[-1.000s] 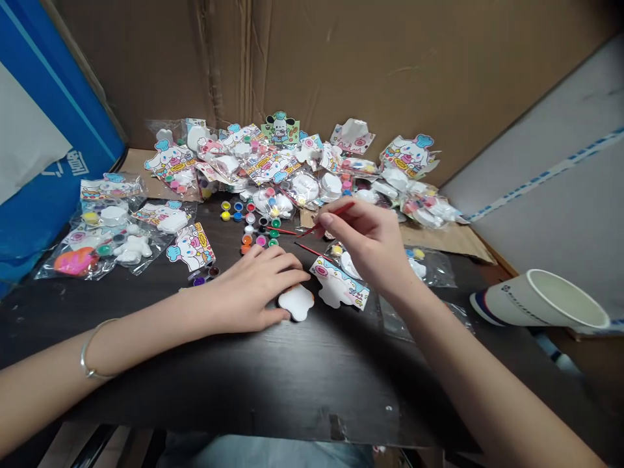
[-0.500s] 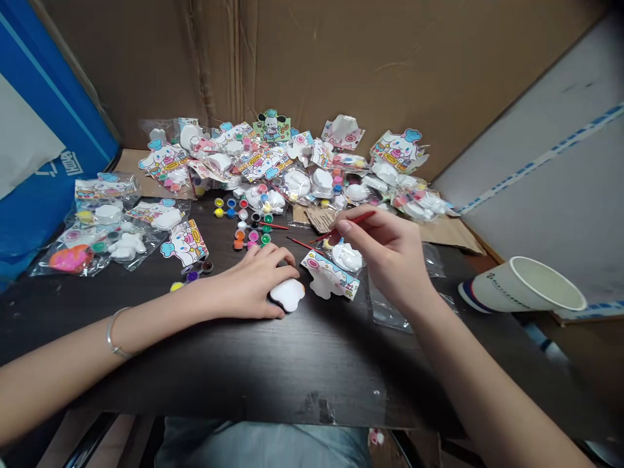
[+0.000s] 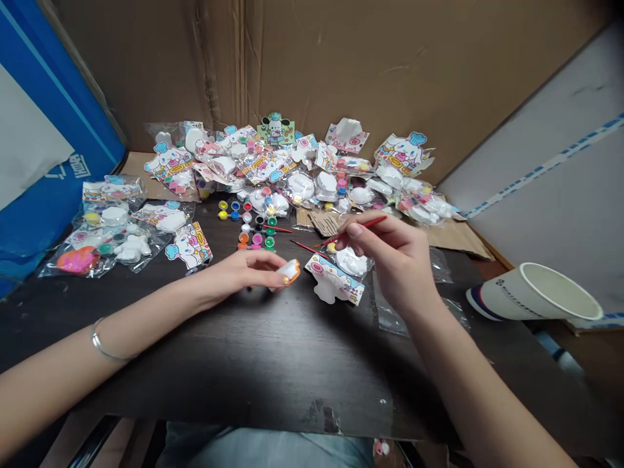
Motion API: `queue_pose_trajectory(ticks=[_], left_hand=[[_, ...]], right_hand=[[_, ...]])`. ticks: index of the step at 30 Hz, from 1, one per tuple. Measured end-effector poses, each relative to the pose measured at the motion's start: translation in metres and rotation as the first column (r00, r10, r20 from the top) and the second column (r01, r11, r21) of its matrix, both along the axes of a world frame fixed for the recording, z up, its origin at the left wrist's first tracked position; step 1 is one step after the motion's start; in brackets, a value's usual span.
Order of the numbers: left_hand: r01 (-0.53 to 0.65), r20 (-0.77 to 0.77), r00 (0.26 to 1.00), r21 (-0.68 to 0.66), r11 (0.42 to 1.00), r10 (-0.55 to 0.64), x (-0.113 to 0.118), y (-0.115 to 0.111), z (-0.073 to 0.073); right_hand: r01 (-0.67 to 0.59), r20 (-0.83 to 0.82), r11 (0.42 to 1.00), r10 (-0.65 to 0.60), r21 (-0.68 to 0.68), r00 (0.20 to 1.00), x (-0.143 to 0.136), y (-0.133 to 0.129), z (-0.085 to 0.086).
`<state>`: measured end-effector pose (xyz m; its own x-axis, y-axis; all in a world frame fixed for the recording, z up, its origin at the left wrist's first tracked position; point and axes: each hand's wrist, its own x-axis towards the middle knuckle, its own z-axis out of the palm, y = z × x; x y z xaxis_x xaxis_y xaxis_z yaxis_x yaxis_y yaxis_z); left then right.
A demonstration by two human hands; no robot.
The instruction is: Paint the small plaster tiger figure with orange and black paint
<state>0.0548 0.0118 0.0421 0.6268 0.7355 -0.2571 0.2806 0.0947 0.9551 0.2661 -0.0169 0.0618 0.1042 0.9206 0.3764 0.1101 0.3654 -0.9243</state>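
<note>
Between thumb and fingers, my left hand [image 3: 244, 273] grips a small white figure [image 3: 291, 270] with orange along its edge, tilted and raised off the dark table [image 3: 273, 370]. My right hand [image 3: 390, 250] is closed round a thin red paintbrush [image 3: 363, 229], its tip pointing left. Below that tip lie a bagged white figure [image 3: 350, 261] and a printed card [image 3: 336, 279]. Small open paint pots [image 3: 257, 239] in several colours stand behind my left hand. A second red brush [image 3: 312, 247] rests on the table beside the card.
Many bagged white figures with printed cards [image 3: 268, 166] are heaped along the back. More bags [image 3: 114, 218] lie at the left, one near a pink-and-orange piece [image 3: 78, 260]. A paper cup [image 3: 536, 292] stands at the right. Cardboard [image 3: 316, 65] rises behind.
My left hand has lifted the white figure from the table and tipped it, so its orange edge shows. The brush stays in my right hand. The whole view has shifted slightly.
</note>
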Motion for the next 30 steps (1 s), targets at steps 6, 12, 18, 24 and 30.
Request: queue_pose_trajectory(ticks=[6, 12, 18, 24, 30], left_hand=[[-0.021, 0.109, 0.993, -0.235, 0.972, 0.048, -0.01, -0.015, -0.004], [0.09, 0.33, 0.94, -0.476, 0.875, 0.083, -0.018, -0.016, -0.01], [0.216, 0.412, 0.909, -0.581, 0.785, 0.054, -0.021, -0.018, -0.02], [0.255, 0.464, 0.879, -0.648, 0.718, 0.107, -0.021, -0.02, -0.022], [0.22, 0.488, 0.86, -0.62, 0.753, 0.151, -0.019, -0.023, -0.029]], right_hand=[[0.001, -0.117, 1.0, -0.003, -0.01, 0.993, -0.011, -0.005, -0.006], [-0.018, -0.155, 0.999, 0.013, -0.03, 0.988, -0.017, -0.008, -0.012], [0.072, -0.145, 0.996, -0.079, -0.051, 0.986, -0.015, -0.007, -0.019], [0.116, -0.067, 0.993, -0.116, -0.002, 0.991, -0.022, -0.015, -0.015], [-0.07, 0.166, 0.99, 0.049, 0.12, 0.985, -0.035, -0.03, -0.02]])
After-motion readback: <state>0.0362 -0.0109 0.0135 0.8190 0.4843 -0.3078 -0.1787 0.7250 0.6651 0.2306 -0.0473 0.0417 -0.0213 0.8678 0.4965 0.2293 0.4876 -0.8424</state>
